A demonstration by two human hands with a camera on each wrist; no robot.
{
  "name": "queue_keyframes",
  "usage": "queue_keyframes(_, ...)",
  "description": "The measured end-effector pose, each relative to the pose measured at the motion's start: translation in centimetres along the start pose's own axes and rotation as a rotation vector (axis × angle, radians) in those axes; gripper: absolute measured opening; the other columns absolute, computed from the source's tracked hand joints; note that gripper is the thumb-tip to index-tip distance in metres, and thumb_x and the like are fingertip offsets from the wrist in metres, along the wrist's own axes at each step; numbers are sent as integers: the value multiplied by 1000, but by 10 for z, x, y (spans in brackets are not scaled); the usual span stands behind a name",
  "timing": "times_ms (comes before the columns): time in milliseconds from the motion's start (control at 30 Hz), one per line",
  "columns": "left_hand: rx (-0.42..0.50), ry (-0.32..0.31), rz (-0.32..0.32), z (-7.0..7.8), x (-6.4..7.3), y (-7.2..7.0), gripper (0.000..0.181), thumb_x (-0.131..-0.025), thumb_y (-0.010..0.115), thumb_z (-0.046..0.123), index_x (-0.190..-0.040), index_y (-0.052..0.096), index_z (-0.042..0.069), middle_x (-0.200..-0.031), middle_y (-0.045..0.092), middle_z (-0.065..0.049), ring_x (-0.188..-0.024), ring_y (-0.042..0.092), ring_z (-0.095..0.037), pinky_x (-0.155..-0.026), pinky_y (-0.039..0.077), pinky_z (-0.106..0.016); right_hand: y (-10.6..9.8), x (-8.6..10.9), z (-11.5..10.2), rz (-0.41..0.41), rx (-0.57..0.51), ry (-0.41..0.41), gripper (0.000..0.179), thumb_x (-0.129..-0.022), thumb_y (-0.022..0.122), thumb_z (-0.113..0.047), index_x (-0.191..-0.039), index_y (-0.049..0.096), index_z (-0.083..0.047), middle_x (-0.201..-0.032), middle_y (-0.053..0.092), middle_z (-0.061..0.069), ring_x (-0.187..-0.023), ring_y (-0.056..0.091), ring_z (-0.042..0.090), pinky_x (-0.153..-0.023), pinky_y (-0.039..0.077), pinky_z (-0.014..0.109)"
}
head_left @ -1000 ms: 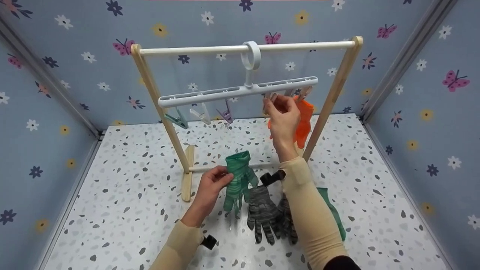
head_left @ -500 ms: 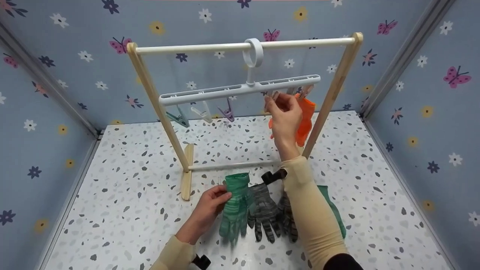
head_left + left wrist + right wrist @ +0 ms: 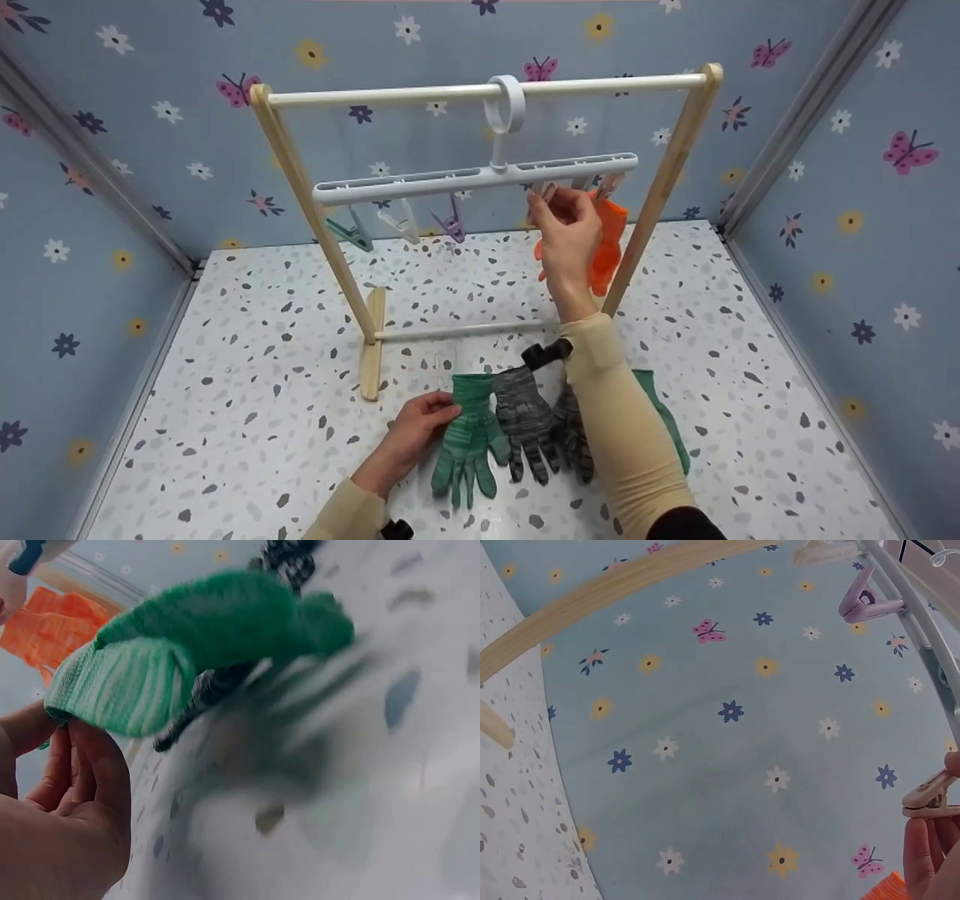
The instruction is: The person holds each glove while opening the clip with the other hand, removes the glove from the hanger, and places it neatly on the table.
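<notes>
Speckled tabletop (image 3: 255, 442), green glove (image 3: 472, 429), long axis front-to-back, glove fingers (image 3: 444, 471) toward viewer

Blue floral walls (image 3: 450, 56), speckled white surface (image 3: 247, 375)

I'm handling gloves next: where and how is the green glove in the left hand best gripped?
Pinch the green glove by its cuff, probably coming from the left, as the left hand does: the cuff is one plain band, the glove's fingers splay apart, and a gray glove lies close on the right.
</notes>
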State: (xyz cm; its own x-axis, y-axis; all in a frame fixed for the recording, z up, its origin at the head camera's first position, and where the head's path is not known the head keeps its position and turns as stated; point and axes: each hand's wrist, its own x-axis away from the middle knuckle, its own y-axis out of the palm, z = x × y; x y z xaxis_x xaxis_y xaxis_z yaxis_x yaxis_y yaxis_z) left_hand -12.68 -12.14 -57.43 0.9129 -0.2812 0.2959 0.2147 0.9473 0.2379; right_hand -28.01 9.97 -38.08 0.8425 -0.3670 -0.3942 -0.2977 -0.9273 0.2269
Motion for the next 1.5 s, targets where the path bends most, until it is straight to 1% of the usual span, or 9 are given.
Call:
queue_keyframes(200, -226, 27, 67, 3, -5, -8, 34, -95, 68, 18, -119, 62, -6, -100, 69, -6, -90, 64, -15, -79, 52, -28, -3, -2, -1, 24, 9, -38, 30, -86, 80, -10, -108, 65, 2, -101, 67, 12, -89, 64, 25, -80, 55, 32)
queue_keyframes(400, -381, 59, 93, 2, -5, -13, 35, -96, 67, 19, -121, 63, -6, -101, 68, -7, -90, 62, -15, -78, 51, -30, -2, -1, -1, 37, 64, -66, 30, -86, 80, -13, -108, 66, 1, -100, 68, 10, -87, 64, 23, -79, 55, 31)
queue_keyframes(500, -466, 79, 88, 1, -4, -16, 35, -96, 66, 17, -122, 64, -6, -103, 68, -8, -90, 62, -16, -78, 51, -31, -2, 0, 0, 30, 92, -78, 30, -86, 80, -14, -110, 66, -1, -101, 68, 9, -88, 64, 22, -80, 55, 32)
queue_keyframes(633, -560, 94, 41, 4, -3, -21, 34, -97, 62, 14, -124, 63, -6, -105, 68, -10, -92, 62, -18, -80, 51, -33, -3, -1, -1, 27, 107, -86, 32, -86, 80, -15, -111, 66, -1, -102, 69, 8, -88, 66, 21, -80, 56, 32)
queue_keyframes(867, -575, 73, -12, 11, 2, -23, 34, -98, 59, 12, -125, 62, -8, -112, 68, -13, -94, 63, -21, -79, 52, -33, -6, -1, -6, 30, 106, -67, 35, -85, 81, -15, -113, 66, 0, -107, 69, 14, -93, 66, 22, -84, 55, 32)
queue_keyframes(1100, -405, 6, -42, 14, 5, -25, 42, -101, 55, 14, -132, 53, -14, -123, 63, -23, -104, 64, -28, -89, 53, -41, -7, 2, -4, 16, 100, -50, 37, -84, 81, -12, -115, 66, 1, -108, 69, 11, -98, 65, 21, -89, 54, 34)
queue_keyframes(1167, -383, -10, -38, 15, 6, -25, 43, -102, 54, 15, -134, 52, -14, -125, 62, -24, -106, 64, -29, -91, 52, -42, -7, 3, -4, 13, 98, -54, 37, -84, 81, -12, -115, 66, 0, -108, 69, 10, -99, 65, 21, -91, 53, 37)
queue_keyframes(1300, -452, -21, -27, 19, 8, -25, 45, -102, 55, 20, -134, 54, -11, -126, 63, -20, -106, 64, -28, -90, 52, -41, -9, 5, -3, 16, 92, -66, 36, -85, 81, -12, -116, 67, 0, -109, 69, 10, -99, 65, 22, -93, 52, 41)
queue_keyframes(1500, -616, -3, -27, 24, 9, -26, 46, -102, 56, 28, -133, 58, -5, -118, 66, -14, -103, 63, -26, -82, 51, -39, -12, 8, -4, 14, 118, -73, 40, -85, 81, -14, -119, 65, 2, -111, 69, 10, -101, 65, 24, -93, 52, 38)
